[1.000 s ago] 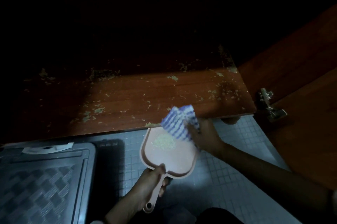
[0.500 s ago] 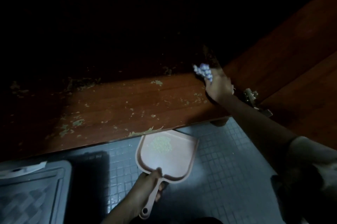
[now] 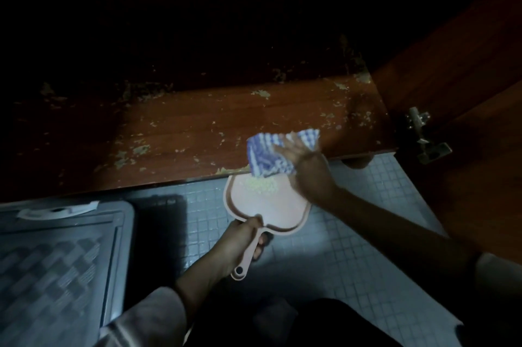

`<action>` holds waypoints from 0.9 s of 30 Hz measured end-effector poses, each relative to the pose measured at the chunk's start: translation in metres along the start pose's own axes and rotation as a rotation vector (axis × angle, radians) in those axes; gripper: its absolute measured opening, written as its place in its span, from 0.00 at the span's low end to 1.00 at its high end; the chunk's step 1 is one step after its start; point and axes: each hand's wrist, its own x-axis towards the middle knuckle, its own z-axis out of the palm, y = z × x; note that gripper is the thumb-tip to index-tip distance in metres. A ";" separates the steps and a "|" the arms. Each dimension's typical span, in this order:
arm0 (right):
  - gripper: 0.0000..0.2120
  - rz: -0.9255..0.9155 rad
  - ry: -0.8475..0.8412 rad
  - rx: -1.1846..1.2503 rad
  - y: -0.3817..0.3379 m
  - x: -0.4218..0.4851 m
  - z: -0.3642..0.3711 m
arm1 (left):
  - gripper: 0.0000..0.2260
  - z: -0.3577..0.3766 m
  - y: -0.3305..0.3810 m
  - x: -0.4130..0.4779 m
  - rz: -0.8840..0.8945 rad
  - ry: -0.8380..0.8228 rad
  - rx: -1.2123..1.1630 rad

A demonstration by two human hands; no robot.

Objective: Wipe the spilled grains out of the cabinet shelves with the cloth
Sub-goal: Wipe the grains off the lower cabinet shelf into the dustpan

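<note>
The wooden cabinet shelf (image 3: 197, 132) runs across the middle of the view, its back half lost in darkness, and everything else sits around it. Pale spilled grains (image 3: 124, 154) lie scattered over its lit surface, thickest toward its left part and along the shadow line at its back, with a thin line of them right at its front edge. The blue-and-white checked cloth (image 3: 265, 157) lies bunched on the shelf's front edge toward its right end, one fold hanging just over the lip. The right hand (image 3: 306, 157) lies on top of the cloth with fingers spread fairly straight, pressing it down rather than clenching it (the hand is slightly blurred, so finer detail of the fingers is unclear). Just below the shelf's front edge, under the cloth, a pink dustpan (image 3: 271, 205) is held with its open mouth against the shelf's lip, and a small heap of grains (image 3: 262, 187) sits in the pan near that mouth. The left hand (image 3: 243, 236) is wrapped around the dustpan's handle, fingers curled tight about it. Beyond the shelf's right end an open cabinet door (image 3: 466, 78) stands with a metal hinge (image 3: 423, 135) on its inner face. Below the shelf's left part a grey lidded bin (image 3: 56, 262) stands on the small-tiled floor (image 3: 353, 205).
</note>
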 end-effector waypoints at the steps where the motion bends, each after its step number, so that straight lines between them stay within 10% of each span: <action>1: 0.32 -0.053 0.046 0.053 -0.009 -0.009 0.002 | 0.12 0.001 -0.001 0.001 -0.001 0.003 -0.025; 6: 0.27 -0.103 -0.133 0.405 -0.040 -0.051 0.009 | 0.12 -0.002 -0.002 0.002 -0.007 -0.028 -0.002; 15: 0.18 0.293 0.434 0.345 0.024 0.027 -0.049 | 0.11 -0.009 0.002 -0.012 0.003 -0.053 0.016; 21: 0.27 0.605 0.094 0.102 0.070 0.085 -0.035 | 0.10 -0.020 0.000 -0.016 -0.014 -0.035 -0.014; 27: 0.26 0.495 0.020 -0.072 0.044 0.128 -0.023 | 0.08 -0.038 -0.007 -0.013 -0.036 0.097 -0.044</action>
